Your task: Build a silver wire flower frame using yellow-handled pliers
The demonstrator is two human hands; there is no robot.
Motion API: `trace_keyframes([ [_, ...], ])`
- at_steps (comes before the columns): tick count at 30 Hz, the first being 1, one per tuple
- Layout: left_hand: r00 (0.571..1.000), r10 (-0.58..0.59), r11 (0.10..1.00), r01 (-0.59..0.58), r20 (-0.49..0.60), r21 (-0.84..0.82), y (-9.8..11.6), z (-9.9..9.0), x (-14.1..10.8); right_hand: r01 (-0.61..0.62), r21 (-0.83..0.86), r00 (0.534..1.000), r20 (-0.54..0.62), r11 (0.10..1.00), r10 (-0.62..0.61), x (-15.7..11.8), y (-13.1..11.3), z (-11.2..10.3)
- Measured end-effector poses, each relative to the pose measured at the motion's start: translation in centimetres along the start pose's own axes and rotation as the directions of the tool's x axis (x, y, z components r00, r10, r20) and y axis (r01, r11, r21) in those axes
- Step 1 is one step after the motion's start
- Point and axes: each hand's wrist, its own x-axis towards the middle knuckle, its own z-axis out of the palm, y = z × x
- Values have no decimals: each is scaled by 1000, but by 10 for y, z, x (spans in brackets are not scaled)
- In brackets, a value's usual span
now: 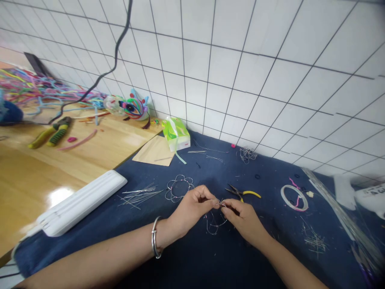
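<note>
Both hands meet over the dark blue cloth, pinching one piece of thin silver wirework between them. My left hand, with a silver bangle on its wrist, is closed with thumb and fingertips on the wire. My right hand is closed on the same wirework from the other side. Below the fingertips hang the loops of the wire flower shape, dotted with small pinkish beads. Fingers hide the part being pinched. A finished-looking wire flower ring lies left of the hands. Yellow-handled pliers lie just beyond my right hand.
Loose straight wires and a long white lamp-like bar lie left. A green tissue pack stands at the back by brown paper. At right are a white tape roll, wire scraps and long wire bundles.
</note>
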Motion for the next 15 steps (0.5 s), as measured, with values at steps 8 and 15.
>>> trace_keyframes([
  [8, 998, 41, 996, -37, -55, 76, 0, -4, 3, 89, -420, 990, -66, 903, -128, -2, 12, -20],
  [15, 990, 84, 995, -78, -112, 57, 6, -14, 10, 6, -907, 979, -80, 422, -187, -6, 61, -48],
])
